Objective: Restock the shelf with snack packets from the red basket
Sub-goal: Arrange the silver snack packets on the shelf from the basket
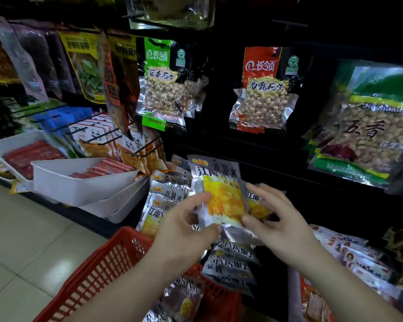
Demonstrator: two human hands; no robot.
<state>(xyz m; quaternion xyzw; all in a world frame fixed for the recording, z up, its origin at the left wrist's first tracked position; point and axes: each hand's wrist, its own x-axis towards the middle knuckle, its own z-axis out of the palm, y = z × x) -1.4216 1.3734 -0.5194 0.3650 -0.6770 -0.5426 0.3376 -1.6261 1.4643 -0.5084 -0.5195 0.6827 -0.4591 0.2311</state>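
Nearest, at seven o'clock in the view, a red basket [107,270] sits below the shelving, with spare snack packets [186,296] lying loose in it, silver and yellow. Two bare forearms rise from the bottom edge toward the centre.

The left hand [184,226] pinches the lower left edge of a held packet [223,201] between curled fingers and thumb. It holds the packet upright with its printed face toward the viewer, probably so its top can meet a hook.

At three o'clock of the packet, the right hand [279,219] has its fingers spread and fairly straight. Its thumb tip rests on the lower right corner, steadying rather than gripping.

Just beyond, at nine o'clock of the packet, matching hung packets [165,194] overlap in a row on the dark shelf [289,173].

Farther off, at ten o'clock, are white trays [79,182] of red sausages. At twelve o'clock hang peanut bags [263,89].
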